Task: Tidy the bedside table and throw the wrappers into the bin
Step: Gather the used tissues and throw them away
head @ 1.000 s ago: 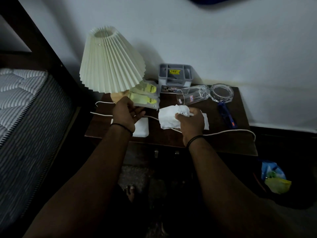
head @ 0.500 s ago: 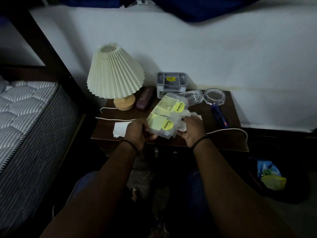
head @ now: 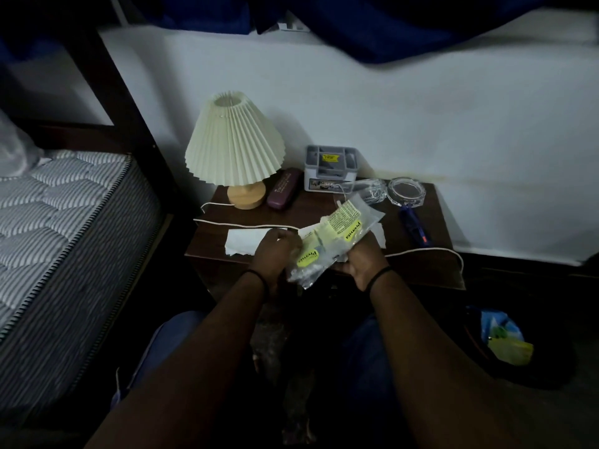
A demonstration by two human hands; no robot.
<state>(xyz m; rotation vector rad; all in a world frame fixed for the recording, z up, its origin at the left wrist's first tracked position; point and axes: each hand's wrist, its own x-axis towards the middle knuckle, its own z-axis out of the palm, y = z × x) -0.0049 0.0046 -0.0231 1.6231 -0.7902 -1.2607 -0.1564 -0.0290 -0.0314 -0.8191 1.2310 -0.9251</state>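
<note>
Both hands are closed on the wrappers (head: 334,241), a bundle of clear plastic packets w/ yellow labels, held just above the front edge of the bedside table (head: 421,270). Left hand (head: 277,251) curls narrow round the bundle's left side, thumb over the top; right hand (head: 364,259) clamps the right side from below w/ fingers wrapped under, so exact finger spacing there can't be told. The bundle tilts up to the right, loose ends sticking out past both grips. Risk, as I judge it: the plastic is slick and bunched, not compacted, so one packet could slip out en route to the bin (head: 505,348), which sits on the floor low to the right, well apart from the hands and already holding blue and yellow rubbish. Swinging right could also snag the white cord (head: 431,251) looping off the table's right edge, or brush the glass ashtray (head: 406,191) and the clear glass item beside it, which sit near the bundle's top end. Further out: a white tissue (head: 243,243) lies flat on the table left of the hands, another scrap peeks out behind the bundle; both not yet cleared. Lamp (head: 235,147), purple case (head: 283,192), grey organiser (head: 330,166) and blue pen-like tool (head: 415,230) stand along the back and right, apart from the hands.
</note>
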